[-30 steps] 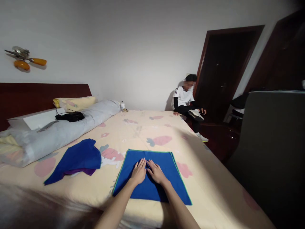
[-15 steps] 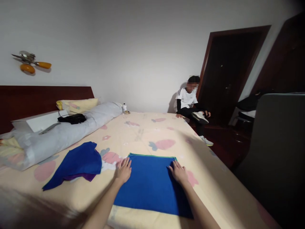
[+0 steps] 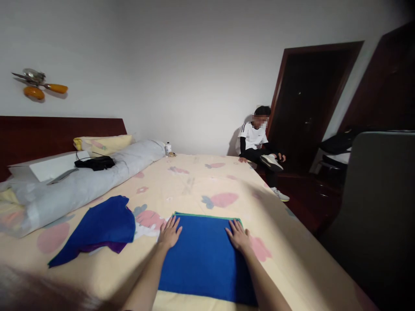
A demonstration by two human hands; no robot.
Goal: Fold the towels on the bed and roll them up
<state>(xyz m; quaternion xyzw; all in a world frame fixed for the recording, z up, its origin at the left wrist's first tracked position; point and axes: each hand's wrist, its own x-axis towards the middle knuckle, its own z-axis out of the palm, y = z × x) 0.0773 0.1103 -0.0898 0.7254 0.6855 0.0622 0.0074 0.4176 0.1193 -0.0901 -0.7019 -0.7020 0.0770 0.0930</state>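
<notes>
A: Where was the cloth [image 3: 207,255]?

B: It lay flat on the bed [image 3: 188,198], between the left hand [image 3: 170,233] and the right hand [image 3: 239,235] and on toward the wearer's side of them. Its green hem ran just beyond the fingertips.

A: And how did the hands stand?

B: Both were wide open, palms down, fingers parted. Neither gripped anything. The left lay over the side edge by one far corner, and the right lay by the other far corner, its thumb turned inward.

A: Why set so far apart, do you think?

B: Probably so that the pressure fell on both corners at once and the blue face between them stayed taut. It did look smooth there. More than one green line showed along the hem, so I'd judge it was layered, and layers slip unless the edges are held level.

A: What about the heap [image 3: 100,224]?

B: That was left of the left hand, well apart from it, rumpled blue with some purple below. Likely it sat there to leave room around the hands. Neither hand touched it.
</notes>
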